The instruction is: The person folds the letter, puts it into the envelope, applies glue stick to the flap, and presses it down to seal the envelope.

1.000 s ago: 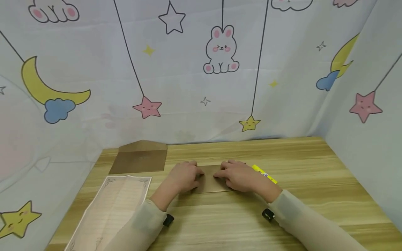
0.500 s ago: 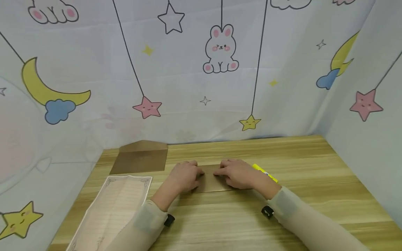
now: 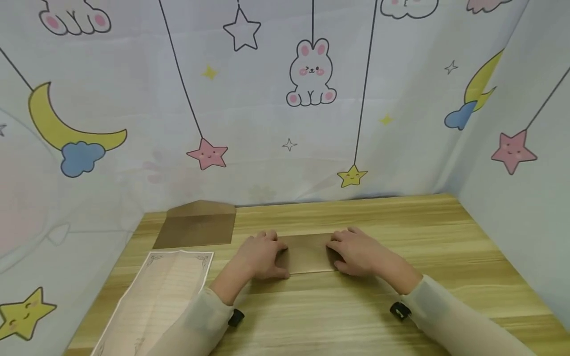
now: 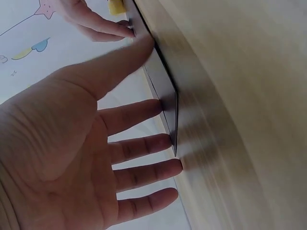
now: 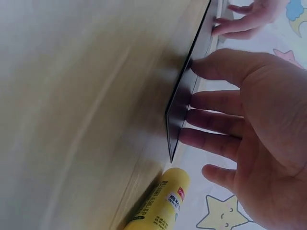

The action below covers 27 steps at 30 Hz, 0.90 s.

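Note:
A closed brown envelope (image 3: 308,253) lies flat on the wooden table in front of me. My left hand (image 3: 261,256) rests on its left end, thumb at the near edge and fingertips spread over the surface. At the other end my right hand (image 3: 362,253) touches it the same way. The wrist views show the fingers of the left hand (image 4: 72,143) and right hand (image 5: 268,115) fairly straight, their tips on or beside the envelope. A yellow glue stick (image 5: 160,201) lies beside the right hand in the right wrist view; in the head view the hand hides it.
Another brown envelope (image 3: 196,231) lies at the back left with its flap raised. In front of it is a sheet of lined, bordered letter paper (image 3: 165,282), partly under the left sleeve. A patterned white curtain (image 3: 249,118) hangs behind the table.
My right hand has slid right along the envelope to its right end, baring more of its surface and covering the glue stick. The left thumb has shifted slightly toward the near edge.

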### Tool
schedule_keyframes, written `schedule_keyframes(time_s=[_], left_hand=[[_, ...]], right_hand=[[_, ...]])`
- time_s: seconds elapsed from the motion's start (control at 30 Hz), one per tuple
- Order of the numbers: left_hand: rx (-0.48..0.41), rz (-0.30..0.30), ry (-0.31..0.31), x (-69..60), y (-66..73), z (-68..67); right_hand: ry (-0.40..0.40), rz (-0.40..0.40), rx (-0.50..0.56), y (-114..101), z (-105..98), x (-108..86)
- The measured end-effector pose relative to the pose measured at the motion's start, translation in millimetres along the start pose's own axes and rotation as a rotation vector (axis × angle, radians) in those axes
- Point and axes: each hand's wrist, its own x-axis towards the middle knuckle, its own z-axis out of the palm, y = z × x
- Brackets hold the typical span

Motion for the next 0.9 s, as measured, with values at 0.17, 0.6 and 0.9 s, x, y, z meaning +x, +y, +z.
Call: schedule_keyframes(time_s=[0.17,0.6,0.9], left_hand=[[-0.023,-0.007,-0.006,-2.8,-0.5,3.6],[-0.014,0.008,0.147,14.3,-14.0,8.8],[-0.081,-0.033,0.178,35.6,-24.4,7.0]], right_hand=[[0.010,-0.026,0.026,-1,2,-7.3],[0.090,0.023,-0.037,1,0,22.3],[0.043,0.120,-0.035,12,-3,52.9]])
